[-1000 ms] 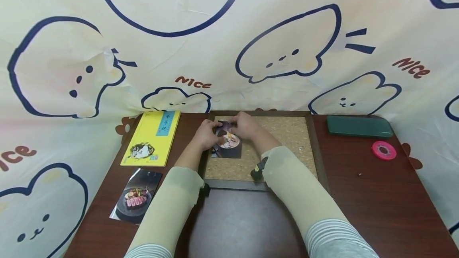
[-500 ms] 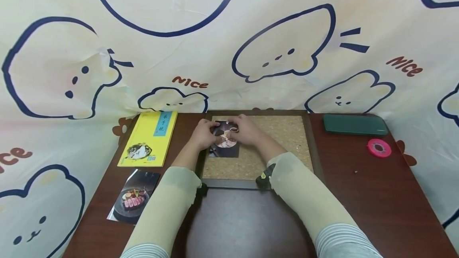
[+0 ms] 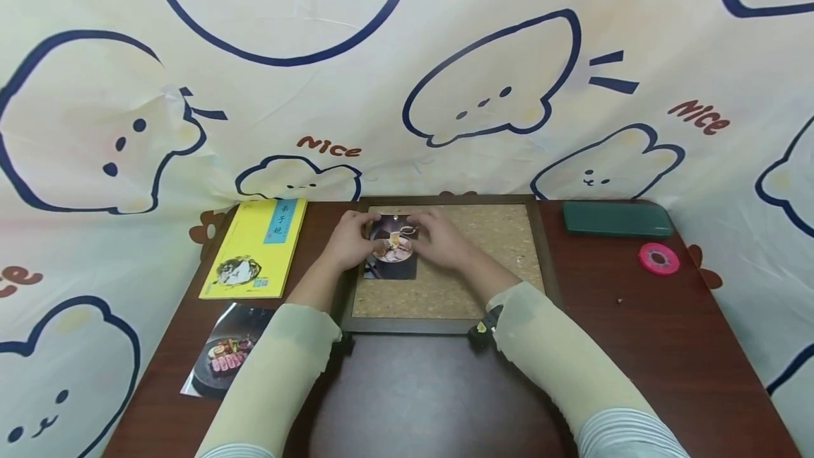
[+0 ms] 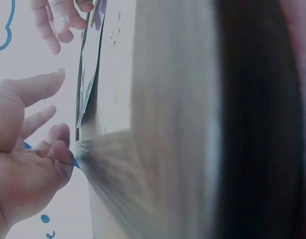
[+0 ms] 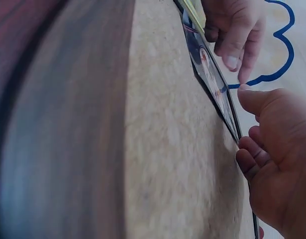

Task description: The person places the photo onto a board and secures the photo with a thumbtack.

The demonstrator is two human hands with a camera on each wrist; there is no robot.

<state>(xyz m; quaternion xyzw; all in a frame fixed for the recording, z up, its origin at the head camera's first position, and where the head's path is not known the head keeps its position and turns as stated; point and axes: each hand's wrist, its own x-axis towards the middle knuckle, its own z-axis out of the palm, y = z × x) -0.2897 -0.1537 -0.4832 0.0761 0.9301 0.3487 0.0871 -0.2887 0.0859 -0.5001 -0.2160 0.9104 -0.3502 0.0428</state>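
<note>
Cartoon cloth behind, table below, and inside the rimmed board lies the photo, upper left! Left hand and right hand flank it, fingers relaxed, parted.

You are in a little desk corner: a brown table, a yellow book, and white cloth with cartoon faces around you.

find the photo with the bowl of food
In the head view, the bowl photo is on the left part of the cork board, between the left hand and the right hand.
</note>
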